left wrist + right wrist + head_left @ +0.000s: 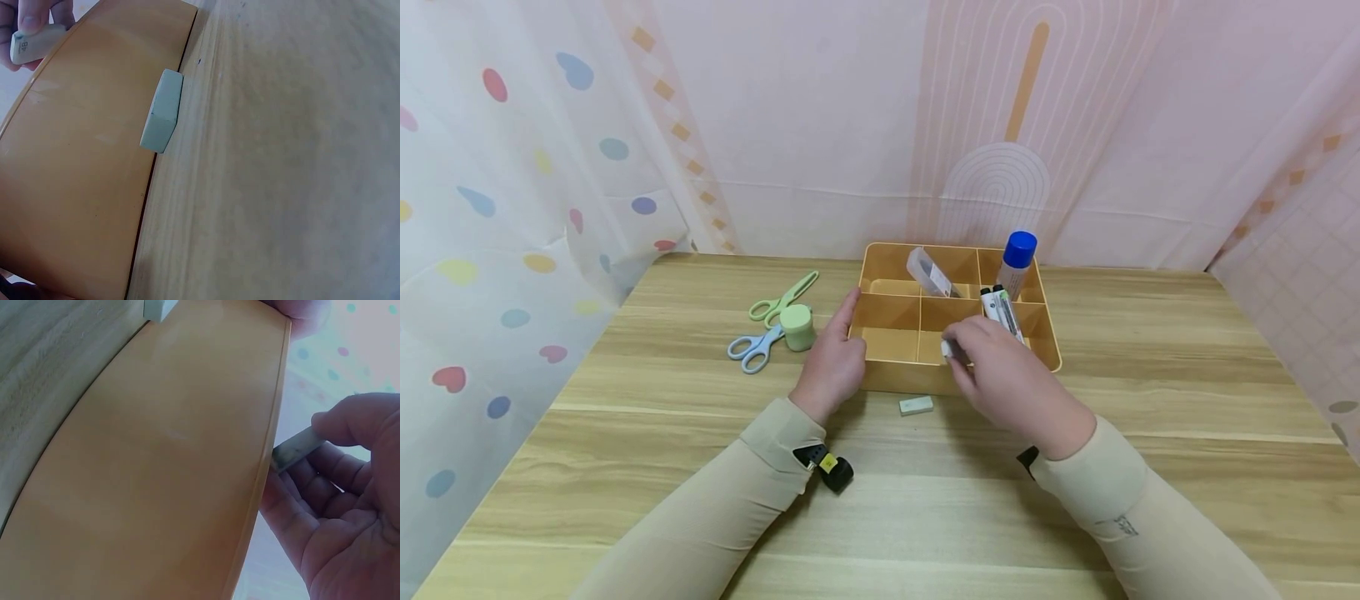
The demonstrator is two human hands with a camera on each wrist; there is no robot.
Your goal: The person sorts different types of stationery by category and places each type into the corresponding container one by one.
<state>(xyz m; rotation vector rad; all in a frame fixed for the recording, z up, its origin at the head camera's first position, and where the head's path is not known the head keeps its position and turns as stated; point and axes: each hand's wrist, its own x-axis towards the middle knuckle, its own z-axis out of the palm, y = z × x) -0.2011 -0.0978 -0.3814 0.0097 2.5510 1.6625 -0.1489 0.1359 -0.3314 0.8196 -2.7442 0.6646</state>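
Observation:
My right hand (1011, 379) pinches a white eraser (39, 45) between thumb and fingers, right at the front rim of an orange divided box (883, 378). Dark "4B" print shows on that eraser in the left wrist view. Against the box's left side rests my left hand (832, 367), its index finger stretched along the wall. A second, pale eraser (916, 406) lies on the table just before the box's front wall. Inside the box, a clear plastic case (932, 273) leans in a back compartment. White markers (1002, 312) and a blue-capped glue stick (1017, 262) stand at the right.
Left of the box, green scissors (790, 293) and blue scissors (755, 347) lie on the wooden table (647, 375). A small green-lidded jar (798, 327) stands beside them, overlapping the blue pair. A patterned curtain (820, 125) hangs behind the table.

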